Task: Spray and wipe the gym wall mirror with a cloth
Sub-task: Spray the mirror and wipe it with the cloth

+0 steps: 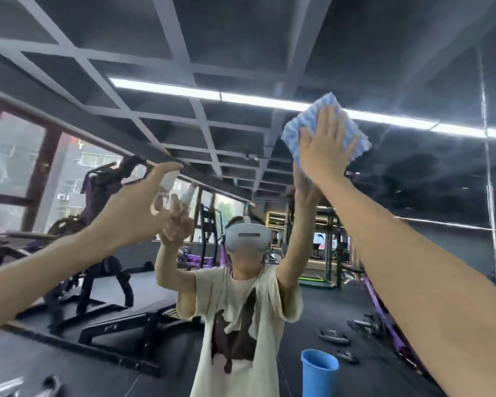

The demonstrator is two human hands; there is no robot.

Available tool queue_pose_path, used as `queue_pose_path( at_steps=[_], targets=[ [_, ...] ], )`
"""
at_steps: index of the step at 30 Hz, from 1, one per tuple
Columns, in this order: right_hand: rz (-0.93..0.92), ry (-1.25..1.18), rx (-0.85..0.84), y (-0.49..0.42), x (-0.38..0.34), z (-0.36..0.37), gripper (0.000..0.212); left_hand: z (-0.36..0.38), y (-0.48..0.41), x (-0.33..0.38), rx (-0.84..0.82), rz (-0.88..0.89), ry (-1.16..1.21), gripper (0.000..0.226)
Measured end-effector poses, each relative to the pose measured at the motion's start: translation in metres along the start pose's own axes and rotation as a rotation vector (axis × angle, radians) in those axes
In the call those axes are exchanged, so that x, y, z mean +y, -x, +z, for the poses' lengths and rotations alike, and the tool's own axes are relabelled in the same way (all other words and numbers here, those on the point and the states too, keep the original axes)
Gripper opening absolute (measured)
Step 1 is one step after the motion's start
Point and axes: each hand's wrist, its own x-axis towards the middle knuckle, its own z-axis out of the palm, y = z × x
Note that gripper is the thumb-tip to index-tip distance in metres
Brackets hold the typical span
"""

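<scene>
The right hand (325, 141) was raised high on the right, fingers straight and spread, palm pressed flat against the cloth (301, 124). The cloth was a folded, roughly square pad with a nubbly weave in pale blue and white, and it lay flat on the glass of the mirror (413, 181) with its corners showing past the fingers. The left hand (132, 207) was lifted at mid-left, lower than the right. Its fingers were curled round a clear plastic spray bottle (166, 187) and the thumb reached forward over the top. The bottle was blurred, so its nozzle could not be made out.

The mirror filled the view as a smooth, slightly hazy sheet, with a thin vertical seam (488, 167) near its right edge. In the glass stood the person's reflection, wearing a rounded white headset (248, 236) and a loose cream T-shirt (241, 310) with a dark brown blotchy print.

Also reflected were:
- a round blue plastic bucket (318, 373), low and right of centre
- a black and purple weight machine (98, 224) on the left, in front of large windows (12, 164)
- a dark ceiling (241, 38) crossed by a grey grid of beams
- long white light strips (212, 94) running across it
</scene>
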Motion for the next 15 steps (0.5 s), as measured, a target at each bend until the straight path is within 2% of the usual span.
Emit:
queue_pose_path(
  at_steps=[1, 2, 5, 6, 8, 10, 11, 13, 15],
  targets=[
    [0.011, 0.046, 0.023, 0.005, -0.006, 0.006, 0.061, 0.003, 0.001, 0.004, -0.010, 0.005, -0.002, 0.074],
    [-0.095, 0.074, 0.036, 0.021, -0.019, 0.018, 0.061, 0.006, 0.001, 0.008, -0.015, -0.001, 0.017, 0.072],
    [-0.612, 0.147, -0.087, 0.087, -0.044, 0.046, 0.072, 0.018, -0.003, 0.036, 0.012, -0.024, 0.152, 0.065],
    [-0.701, 0.172, -0.094, 0.101, -0.042, 0.047, 0.079, 0.019, -0.003, 0.049, 0.009, -0.029, 0.186, 0.064],
    [-0.746, 0.195, -0.080, 0.114, -0.027, 0.045, 0.082, 0.020, -0.001, 0.073, -0.046, 0.014, 0.201, 0.063],
    [-0.728, 0.203, -0.172, 0.114, -0.020, 0.029, 0.067, 0.014, -0.003, 0.090, -0.068, 0.072, 0.186, 0.062],
    [-0.700, 0.104, -0.229, 0.111, -0.021, 0.020, 0.061, 0.010, -0.006, 0.096, -0.058, 0.101, 0.184, 0.062],
    [-0.458, -0.362, -0.260, 0.100, -0.028, -0.011, 0.042, 0.004, -0.012, 0.103, -0.039, 0.140, 0.182, 0.062],
    [-0.157, -0.705, -0.103, 0.076, -0.027, -0.039, 0.021, 0.001, -0.020, 0.107, -0.028, 0.145, 0.189, 0.066]
  ],
)
